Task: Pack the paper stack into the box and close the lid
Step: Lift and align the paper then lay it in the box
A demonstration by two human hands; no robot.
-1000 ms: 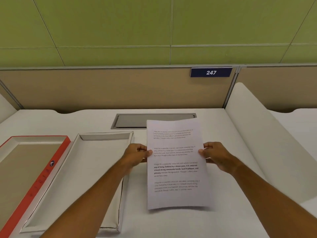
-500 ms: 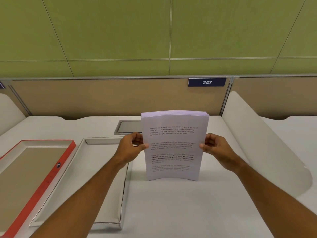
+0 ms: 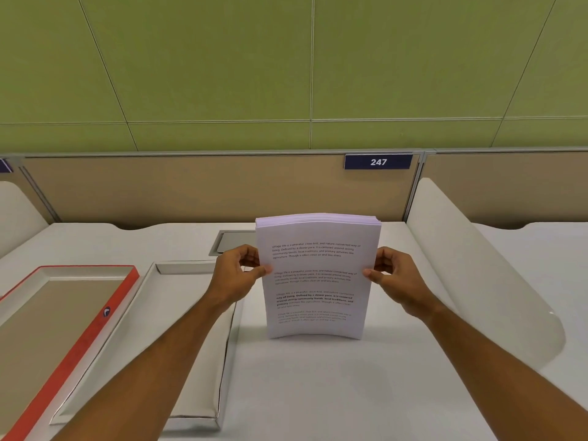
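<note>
The paper stack (image 3: 315,281), white with printed text, stands upright on its bottom edge on the white desk, its printed face toward me. My left hand (image 3: 237,275) pinches its left edge and my right hand (image 3: 393,278) pinches its right edge. Left of the stack lies the open white box (image 3: 178,313), shallow, with nothing inside; my left forearm crosses over it. Farther left lies the red-rimmed lid (image 3: 95,332), inner side up.
A grey cable hatch (image 3: 230,241) is set in the desk behind the stack. A curved white divider (image 3: 471,265) rises at the right, another at the far left (image 3: 16,214). A tan partition with a "247" sign (image 3: 378,162) closes the back.
The stack went from lying tilted in my hands to standing upright on its bottom edge on the desk. Both hands kept their hold on its sides.
</note>
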